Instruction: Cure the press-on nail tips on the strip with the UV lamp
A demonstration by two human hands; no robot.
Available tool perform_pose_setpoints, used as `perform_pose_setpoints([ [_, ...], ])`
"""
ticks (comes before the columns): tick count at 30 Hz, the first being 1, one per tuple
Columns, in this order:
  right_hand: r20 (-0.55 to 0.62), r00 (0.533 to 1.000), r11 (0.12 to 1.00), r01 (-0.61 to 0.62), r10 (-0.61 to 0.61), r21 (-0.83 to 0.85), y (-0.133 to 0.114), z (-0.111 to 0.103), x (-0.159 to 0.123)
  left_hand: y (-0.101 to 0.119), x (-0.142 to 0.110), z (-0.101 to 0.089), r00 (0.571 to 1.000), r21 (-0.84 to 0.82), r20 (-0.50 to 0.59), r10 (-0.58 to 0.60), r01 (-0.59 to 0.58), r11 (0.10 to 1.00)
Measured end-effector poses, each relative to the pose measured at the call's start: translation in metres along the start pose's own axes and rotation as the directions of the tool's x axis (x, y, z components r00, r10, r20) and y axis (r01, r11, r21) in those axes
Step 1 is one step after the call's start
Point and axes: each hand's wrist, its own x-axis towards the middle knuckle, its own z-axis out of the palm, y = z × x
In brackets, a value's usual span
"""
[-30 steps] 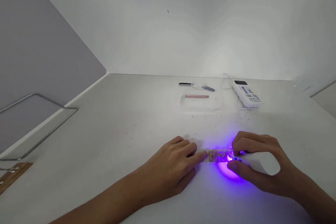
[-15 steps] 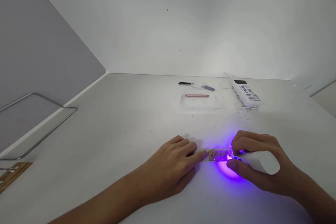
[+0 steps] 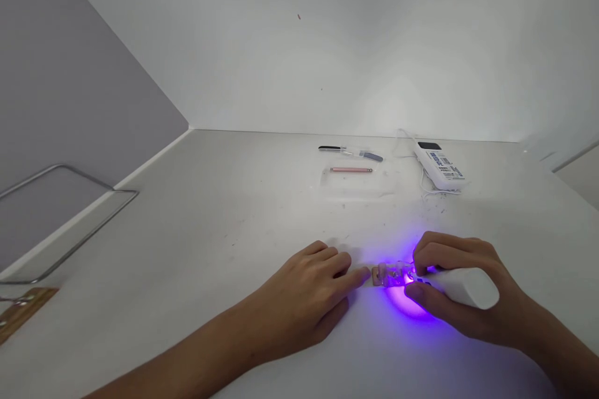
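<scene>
In the head view, my right hand (image 3: 472, 290) is wrapped round a white handheld UV lamp (image 3: 468, 287). From the lamp's front end, violet light falls on a small clear strip (image 3: 392, 274) with a brownish left end, lying flat on the white table. The strip's right end is under the glare and cannot be made out. My left hand (image 3: 318, 293) rests on the table to the left of it. Its index finger is stretched out with the tip at the strip's left end; the other fingers are loosely bent, and it grips nothing.
Farther back lie a pink pen-like stick (image 3: 350, 169) on clear plastic, a dark-tipped slim tool in clear wrapping (image 3: 349, 151), and a white labelled device (image 3: 438, 166) with a thin cable. A metal wire frame (image 3: 93, 243) and a wooden clip-like piece (image 3: 28, 312) are at left.
Both hands and the lit lamp keep the same place over the strip. Only a very slight shift of the whole view shows.
</scene>
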Motion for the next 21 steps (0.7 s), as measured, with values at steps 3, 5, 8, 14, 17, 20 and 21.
perform_pose_setpoints([
  [3,0.001,1.0,1.0,-0.003,0.003,-0.007,-0.0002,-0.0002,0.0004,-0.0004,-0.0002,0.0002,1.0,0.002,0.004,-0.002,0.002,1.0],
  [5,-0.004,1.0,1.0,0.005,-0.005,-0.016,-0.0004,-0.0002,0.0008,-0.0008,-0.0003,0.0005,1.0,0.0,0.006,-0.004,0.004,1.0],
  [8,-0.011,1.0,1.0,0.013,-0.013,-0.015,-0.0005,0.0,0.001,-0.0008,-0.0006,0.0011,1.0,-0.009,0.001,-0.004,0.004,1.0],
  [14,0.014,1.0,1.0,0.006,-0.006,-0.007,0.0007,0.0001,-0.0008,0.0001,-0.0016,0.0016,1.0,-0.008,0.007,-0.009,0.009,1.0],
  [17,0.009,1.0,1.0,0.001,-0.001,-0.003,0.0007,-0.0001,-0.0007,-0.0003,-0.002,0.0022,1.0,-0.008,0.012,-0.006,0.007,1.0],
  [20,0.008,1.0,1.0,0.007,-0.007,-0.006,0.0,-0.0004,0.0007,-0.0007,-0.0021,0.0028,1.0,-0.008,0.017,-0.008,0.009,1.0],
  [21,0.007,1.0,1.0,0.009,-0.009,-0.01,-0.0001,-0.0006,0.0012,-0.0007,-0.0021,0.0028,1.0,-0.009,0.017,-0.01,0.01,1.0],
])
